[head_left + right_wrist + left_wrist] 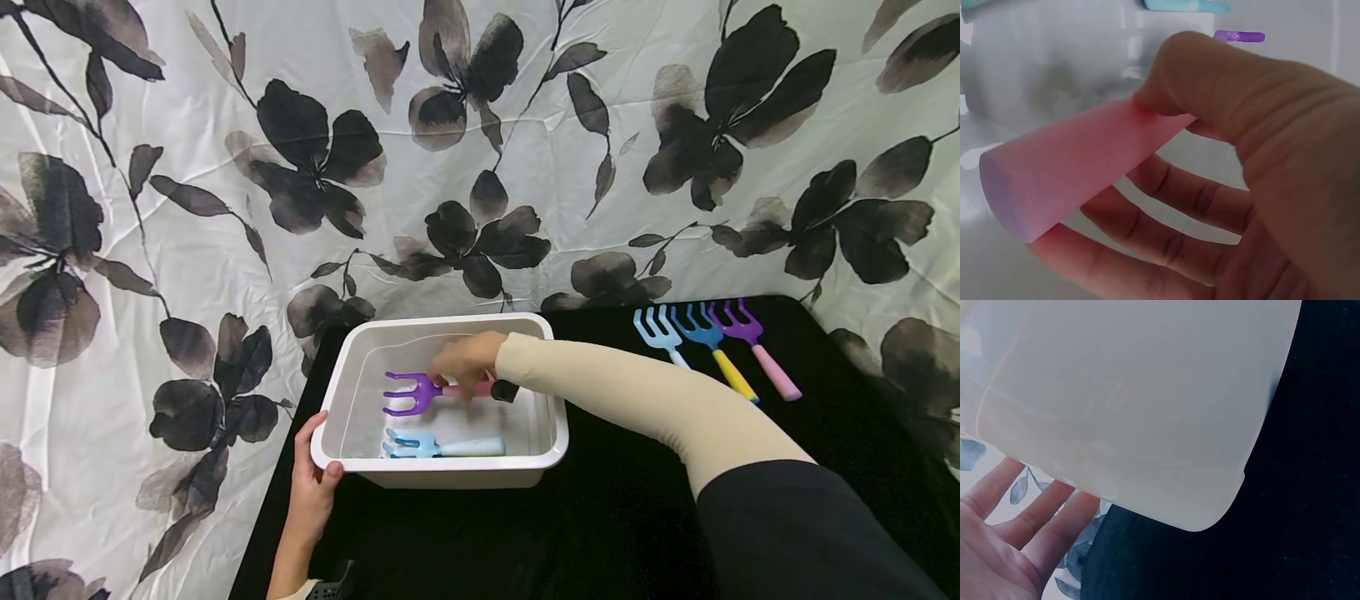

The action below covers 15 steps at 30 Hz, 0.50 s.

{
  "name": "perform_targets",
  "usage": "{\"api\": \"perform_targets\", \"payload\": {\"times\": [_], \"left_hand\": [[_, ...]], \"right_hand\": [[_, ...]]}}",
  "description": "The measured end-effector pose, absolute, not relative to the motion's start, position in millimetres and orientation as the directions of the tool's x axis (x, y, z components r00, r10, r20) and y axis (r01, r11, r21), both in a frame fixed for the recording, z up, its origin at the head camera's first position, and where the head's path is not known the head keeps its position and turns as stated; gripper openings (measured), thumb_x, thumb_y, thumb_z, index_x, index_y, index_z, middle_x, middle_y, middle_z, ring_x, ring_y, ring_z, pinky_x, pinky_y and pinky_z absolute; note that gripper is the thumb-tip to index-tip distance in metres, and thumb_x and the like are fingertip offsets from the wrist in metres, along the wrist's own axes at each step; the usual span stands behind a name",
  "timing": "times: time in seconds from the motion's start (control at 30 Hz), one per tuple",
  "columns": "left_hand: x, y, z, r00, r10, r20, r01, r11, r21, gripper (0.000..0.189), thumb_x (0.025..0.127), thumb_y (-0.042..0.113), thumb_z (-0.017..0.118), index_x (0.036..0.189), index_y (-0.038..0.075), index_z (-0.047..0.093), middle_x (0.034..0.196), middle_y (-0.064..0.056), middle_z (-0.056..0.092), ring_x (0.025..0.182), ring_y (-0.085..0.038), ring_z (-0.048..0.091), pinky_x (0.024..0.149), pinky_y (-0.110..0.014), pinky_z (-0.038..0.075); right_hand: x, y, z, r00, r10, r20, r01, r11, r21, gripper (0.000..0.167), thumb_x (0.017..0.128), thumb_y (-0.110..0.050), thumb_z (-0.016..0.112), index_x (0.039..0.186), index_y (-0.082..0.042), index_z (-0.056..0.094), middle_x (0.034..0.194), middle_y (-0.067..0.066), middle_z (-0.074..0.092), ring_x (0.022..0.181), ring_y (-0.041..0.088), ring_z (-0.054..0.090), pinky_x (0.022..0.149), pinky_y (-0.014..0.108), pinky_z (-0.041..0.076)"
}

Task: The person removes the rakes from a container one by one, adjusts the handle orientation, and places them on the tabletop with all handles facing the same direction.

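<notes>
A white plastic tub (pixel 450 479) stands on the black table. Inside it my right hand (pixel 468 360) holds a small hand fork (pixel 420 393) with purple tines and a pink handle. In the right wrist view the thumb presses on the pink handle (pixel 1079 162) and the fingers curl beneath it. A light blue hand fork (pixel 468 447) lies in the tub nearer its front wall, tines to the left. At the tub's front left corner, my left hand (pixel 313 471) grips the rim, thumb in front. The left wrist view shows its fingers (pixel 1054 544) against the tub's outer wall.
To the right on the black table (pixel 615 517) lie three more hand forks in a row: a light blue one (pixel 660 332), a blue one with a yellow handle (pixel 708 337) and a purple one with a pink handle (pixel 750 333). A floral cloth (pixel 570 183) hangs behind.
</notes>
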State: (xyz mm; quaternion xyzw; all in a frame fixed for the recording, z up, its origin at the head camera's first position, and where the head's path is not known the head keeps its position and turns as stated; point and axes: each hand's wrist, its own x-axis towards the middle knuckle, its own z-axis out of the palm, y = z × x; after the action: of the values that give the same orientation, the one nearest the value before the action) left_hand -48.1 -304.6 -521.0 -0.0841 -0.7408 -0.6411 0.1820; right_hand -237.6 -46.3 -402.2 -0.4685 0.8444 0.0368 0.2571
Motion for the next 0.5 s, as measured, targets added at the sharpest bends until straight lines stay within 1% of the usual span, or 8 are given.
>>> {"api": "perform_targets", "payload": {"times": [0.1,0.17,0.2,0.27,0.3,0.37,0.47,0.5], "left_hand": [[-47.3,-305.6,-520.3,-0.92,-0.111,0.376,0.355,0.171,0.919,0.069,0.1,0.017,0.067,0.157,0.009,0.029,0.147,-0.005,0.04,0.119,-0.025,0.047,0.094,-0.021,0.048],[-47.2,-306.1,-519.9,-0.92,-0.109,0.375,0.355,0.165,0.92,0.068,0.101,0.015,0.066,0.157,0.009,0.028,0.148,-0.005,0.039,0.119,-0.026,0.047,0.094,-0.021,0.048],[-47.3,-306.3,-519.5,-0.921,-0.108,0.374,0.355,0.163,0.921,0.068,0.101,0.015,0.066,0.158,0.009,0.028,0.148,-0.005,0.039,0.12,-0.027,0.047,0.094,-0.021,0.049],[-47.5,-306.3,-519.0,-0.923,-0.107,0.368,0.35,0.159,0.923,0.067,0.101,0.014,0.065,0.158,0.01,0.028,0.149,-0.005,0.038,0.12,-0.029,0.047,0.094,-0.022,0.049],[-47.6,-306.2,-518.7,-0.925,-0.106,0.366,0.348,0.156,0.925,0.067,0.101,0.013,0.064,0.158,0.01,0.028,0.149,-0.005,0.038,0.121,-0.03,0.046,0.094,-0.022,0.049],[-47.5,-305.8,-518.5,-0.927,-0.105,0.359,0.342,0.152,0.927,0.067,0.102,0.013,0.064,0.158,0.01,0.028,0.149,-0.005,0.037,0.121,-0.031,0.046,0.094,-0.022,0.05],[-46.2,-304.8,-518.2,-0.929,-0.107,0.353,0.337,0.146,0.93,0.066,0.101,0.011,0.063,0.158,0.01,0.028,0.148,-0.005,0.038,0.12,-0.03,0.047,0.094,-0.023,0.051],[-45.7,-304.6,-518.2,-0.929,-0.108,0.354,0.337,0.146,0.93,0.066,0.101,0.01,0.063,0.158,0.009,0.028,0.147,-0.005,0.038,0.12,-0.03,0.047,0.094,-0.023,0.051]], "right_hand": [[-233.6,-41.8,-388.5,-0.441,-0.766,-0.467,-0.797,0.574,-0.188,0.039,0.085,-0.006,0.079,0.121,-0.014,0.065,0.091,0.004,0.061,0.062,0.017,0.061,0.064,0.039,0.06],[-230.7,-39.0,-380.5,-0.444,-0.767,-0.464,-0.799,0.573,-0.183,0.039,0.085,-0.008,0.08,0.121,-0.015,0.064,0.09,0.004,0.061,0.065,0.019,0.065,0.064,0.04,0.06],[-229.1,-37.1,-376.3,-0.449,-0.766,-0.46,-0.796,0.577,-0.184,0.04,0.085,-0.009,0.08,0.12,-0.016,0.064,0.09,0.004,0.062,0.065,0.021,0.067,0.061,0.04,0.06],[-226.6,-32.6,-368.1,-0.446,-0.779,-0.441,-0.803,0.566,-0.187,0.041,0.084,-0.01,0.081,0.12,-0.017,0.063,0.092,0.004,0.062,0.068,0.022,0.068,0.056,0.037,0.059],[-225.4,-29.9,-364.0,-0.442,-0.792,-0.421,-0.812,0.552,-0.187,0.041,0.084,-0.012,0.082,0.12,-0.018,0.063,0.094,0.002,0.062,0.07,0.021,0.068,0.055,0.035,0.058],[-223.0,-23.2,-354.6,-0.43,-0.816,-0.387,-0.821,0.532,-0.209,0.042,0.083,-0.011,0.082,0.12,-0.018,0.063,0.095,0.002,0.062,0.069,0.02,0.068,0.051,0.032,0.056],[-221.0,-11.0,-339.6,-0.402,-0.858,-0.318,-0.839,0.485,-0.248,0.042,0.082,-0.009,0.08,0.12,-0.017,0.063,0.09,0.003,0.066,0.066,0.017,0.064,0.051,0.029,0.053],[-220.5,-6.5,-334.1,-0.396,-0.869,-0.297,-0.843,0.472,-0.259,0.042,0.082,-0.009,0.079,0.12,-0.018,0.063,0.089,0.002,0.066,0.066,0.016,0.063,0.053,0.029,0.052]]}}
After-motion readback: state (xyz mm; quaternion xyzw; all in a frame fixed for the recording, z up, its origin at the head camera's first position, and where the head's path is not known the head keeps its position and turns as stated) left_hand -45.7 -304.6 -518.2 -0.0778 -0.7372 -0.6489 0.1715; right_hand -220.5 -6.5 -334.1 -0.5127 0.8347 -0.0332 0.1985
